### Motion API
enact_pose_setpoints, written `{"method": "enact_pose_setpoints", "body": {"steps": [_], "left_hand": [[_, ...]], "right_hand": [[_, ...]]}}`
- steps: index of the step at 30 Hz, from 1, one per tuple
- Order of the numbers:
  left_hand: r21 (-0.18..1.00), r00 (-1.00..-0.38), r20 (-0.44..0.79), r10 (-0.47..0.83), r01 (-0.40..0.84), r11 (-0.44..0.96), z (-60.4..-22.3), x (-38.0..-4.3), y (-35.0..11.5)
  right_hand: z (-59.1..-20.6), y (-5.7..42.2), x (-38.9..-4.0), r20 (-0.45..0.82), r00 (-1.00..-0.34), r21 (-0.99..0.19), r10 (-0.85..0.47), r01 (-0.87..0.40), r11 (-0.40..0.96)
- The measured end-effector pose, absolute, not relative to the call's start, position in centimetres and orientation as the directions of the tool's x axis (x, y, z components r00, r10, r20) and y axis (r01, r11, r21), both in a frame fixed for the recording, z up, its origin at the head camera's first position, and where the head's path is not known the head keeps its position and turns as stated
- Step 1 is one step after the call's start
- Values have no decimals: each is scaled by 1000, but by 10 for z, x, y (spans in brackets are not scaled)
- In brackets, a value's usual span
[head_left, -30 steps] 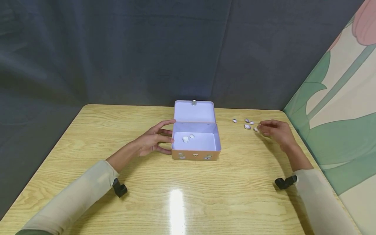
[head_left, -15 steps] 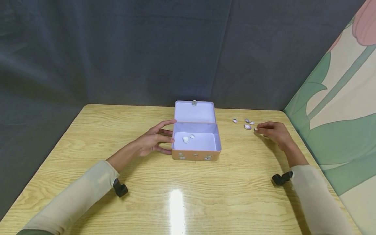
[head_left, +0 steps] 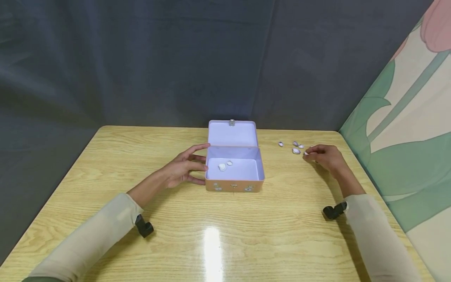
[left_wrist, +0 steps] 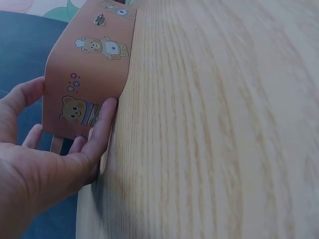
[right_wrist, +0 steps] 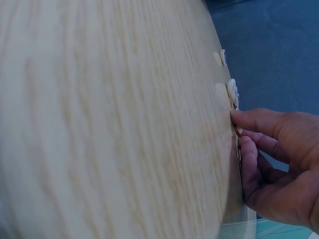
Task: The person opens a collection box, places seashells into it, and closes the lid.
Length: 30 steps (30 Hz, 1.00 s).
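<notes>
A tin box [head_left: 234, 186] with an orange outside and a lilac inside stands at mid-table, its lid [head_left: 232, 134] raised behind it. A larger white seashell [head_left: 222, 167] and a smaller one [head_left: 230, 163] lie inside. My left hand [head_left: 181, 168] rests its spread fingers against the box's left side; bear pictures on the tin [left_wrist: 92, 64] show in the left wrist view. Over on the right, my right hand [head_left: 325, 158] pinches a small seashell [head_left: 305, 153] at its fingertips, low at the tabletop. In the right wrist view the fingers [right_wrist: 259, 119] mostly hide that shell.
Several loose seashells lie left of my right hand, among them a purple-edged one [head_left: 296, 151] and one farther left [head_left: 280, 144]. A dark curtain [head_left: 169, 70] hangs behind the table [head_left: 148, 243]. A flowered panel [head_left: 412, 129] stands along the right edge.
My right hand has moved a little left, its fingertips closing in on the small seashell. The left hand and the box have stayed in place.
</notes>
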<state>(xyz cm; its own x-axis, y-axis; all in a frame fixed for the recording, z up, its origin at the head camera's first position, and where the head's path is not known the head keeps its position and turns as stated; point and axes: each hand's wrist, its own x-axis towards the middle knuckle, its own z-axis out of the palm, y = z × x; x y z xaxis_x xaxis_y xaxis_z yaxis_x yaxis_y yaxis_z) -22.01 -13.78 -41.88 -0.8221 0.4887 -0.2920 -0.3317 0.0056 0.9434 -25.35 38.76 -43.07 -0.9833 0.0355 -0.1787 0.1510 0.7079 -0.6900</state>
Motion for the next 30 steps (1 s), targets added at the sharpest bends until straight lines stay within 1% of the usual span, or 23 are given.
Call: {"method": "enact_pose_setpoints", "body": {"steps": [17, 30], "left_hand": [[944, -828, -290, 479, -331, 0, -420, -220, -136], [942, -820, -294, 490, -336, 3, -417, -220, -133]], "right_hand": [[-431, 389, -251, -166, -986, -738, 32, 146, 658], [-433, 392, -242, -103, -991, -829, 81, 131, 544]]}}
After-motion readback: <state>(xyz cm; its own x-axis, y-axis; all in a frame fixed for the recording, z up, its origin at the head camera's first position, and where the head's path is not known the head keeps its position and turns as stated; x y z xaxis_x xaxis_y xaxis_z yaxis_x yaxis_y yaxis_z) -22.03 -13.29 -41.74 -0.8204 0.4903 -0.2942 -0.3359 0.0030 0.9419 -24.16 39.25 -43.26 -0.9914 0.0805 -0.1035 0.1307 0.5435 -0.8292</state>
